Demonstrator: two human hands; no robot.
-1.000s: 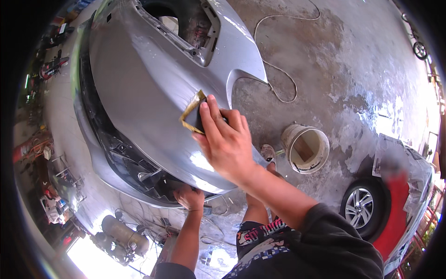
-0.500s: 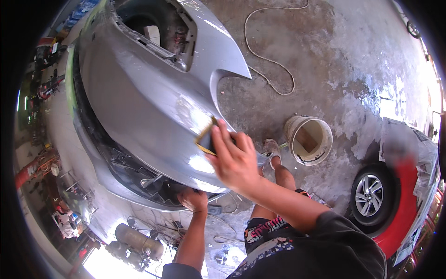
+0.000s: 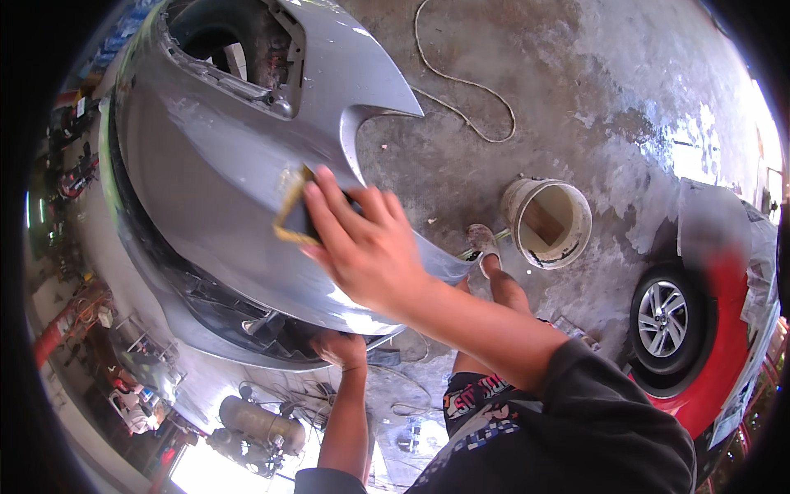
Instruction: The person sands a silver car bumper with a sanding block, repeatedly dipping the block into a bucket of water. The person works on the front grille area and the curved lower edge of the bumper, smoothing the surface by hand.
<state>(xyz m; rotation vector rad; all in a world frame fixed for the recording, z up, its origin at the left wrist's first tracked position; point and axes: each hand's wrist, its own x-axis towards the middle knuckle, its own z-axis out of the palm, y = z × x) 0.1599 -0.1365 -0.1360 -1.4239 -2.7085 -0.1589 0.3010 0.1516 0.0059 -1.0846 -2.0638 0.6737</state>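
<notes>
A silver-grey car bumper (image 3: 206, 165) with dull, sanded-looking patches fills the left half of the view. My right hand (image 3: 370, 251) is closed over a dark sanding block (image 3: 291, 216) with yellowish edges, holding it flat against the curved grey surface. The block's underside is hidden. Lower down, my left hand (image 3: 339, 349) grips the bumper beside the black grille opening (image 3: 247, 317); its fingertips are partly out of sight there.
On the concrete floor to the right stands a whitish bucket (image 3: 546, 224) with a brownish piece inside. A pale hose (image 3: 469, 82) curls beyond it. A red car's wheel (image 3: 663, 319) is at far right, and a tank-like compressor (image 3: 259, 424) stands at lower left.
My right hand has slid the sanding block up and to the left along the bumper. My left hand stays by the grille opening. The whole view has shifted slightly.
</notes>
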